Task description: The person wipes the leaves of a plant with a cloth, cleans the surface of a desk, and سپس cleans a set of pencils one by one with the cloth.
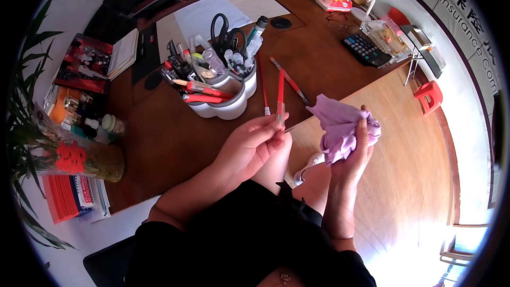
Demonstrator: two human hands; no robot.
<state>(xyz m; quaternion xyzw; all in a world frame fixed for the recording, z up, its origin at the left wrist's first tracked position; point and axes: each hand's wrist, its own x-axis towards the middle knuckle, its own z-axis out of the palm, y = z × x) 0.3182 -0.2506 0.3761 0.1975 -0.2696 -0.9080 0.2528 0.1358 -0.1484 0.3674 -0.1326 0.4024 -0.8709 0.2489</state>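
Note:
Between its thumb and fingers my left hand point(255, 141) pinches a red pen point(281, 91), which points up and away from me. My right hand point(356, 151) grips a crumpled lilac cloth point(342, 125) beyond the table's edge. Two more slim red pens lie on the brown wooden table point(159, 151): one red pen with a white end point(263, 83) and one with a dark tip point(291, 81). Left of them stands a white, lobed pen organizer point(217, 109), filled with pens, black-handled scissors point(227, 36), a green-and-black marker point(257, 30) and small clear tubes.
Papers point(213, 12) lie behind the organizer. A black calculator point(364, 50), eyeglasses point(338, 20) and a red snack packet point(334, 0) sit at the far right. To the left are a glass vase point(107, 163), small bottles point(113, 123) and red folders point(59, 199). A red stool point(428, 97) stands on the floor.

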